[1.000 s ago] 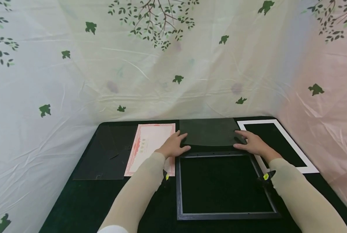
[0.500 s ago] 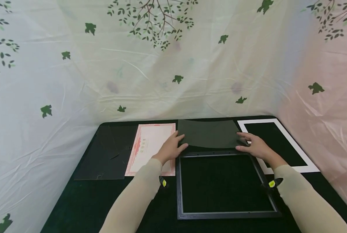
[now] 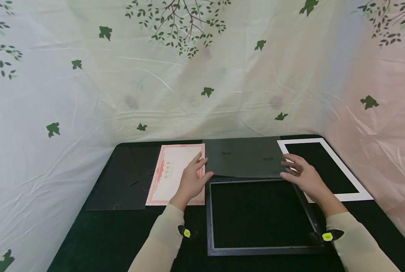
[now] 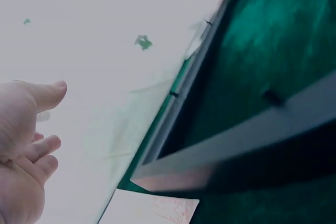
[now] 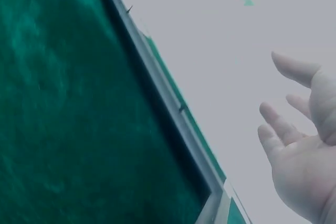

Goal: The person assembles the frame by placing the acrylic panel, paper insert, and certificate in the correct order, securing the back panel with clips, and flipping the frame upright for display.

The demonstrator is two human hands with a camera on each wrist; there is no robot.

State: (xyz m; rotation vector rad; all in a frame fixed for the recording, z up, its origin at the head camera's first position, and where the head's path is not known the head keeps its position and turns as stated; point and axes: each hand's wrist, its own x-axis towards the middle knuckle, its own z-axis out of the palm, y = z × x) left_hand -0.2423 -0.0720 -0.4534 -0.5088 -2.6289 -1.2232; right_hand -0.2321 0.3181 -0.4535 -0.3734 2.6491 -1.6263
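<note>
A clear, shiny sheet [image 3: 243,158] spans the gap between the two hands, behind a dark picture frame [image 3: 267,252]. The left hand [image 3: 190,181] holds the sheet's left edge, thumb and fingers spread apart over a pink-bordered certificate [image 3: 175,196]. At the opposite edge, the right hand [image 3: 304,177] holds the sheet with curved fingers, beside a white mat [image 3: 346,166]. In the left wrist view, the left hand [image 4: 23,145] has its thumb apart from bent fingers. The right wrist view shows the right hand [image 5: 304,150] similarly; the sheet hardly shows in either wrist view.
A dark backing panel [image 3: 120,189] with small metal fittings lies at the left of the dark green tabletop [image 3: 93,238]. A patterned cloth [image 3: 188,94] rises behind the table. Small dark tabs [image 4: 174,94] stick out of the frame's back edge.
The sheet has come up and nearer, looking larger, and its bowed shape has flattened. Both hands have moved slightly outward and toward the person. The frame, certificate, panel and mat have stayed put.
</note>
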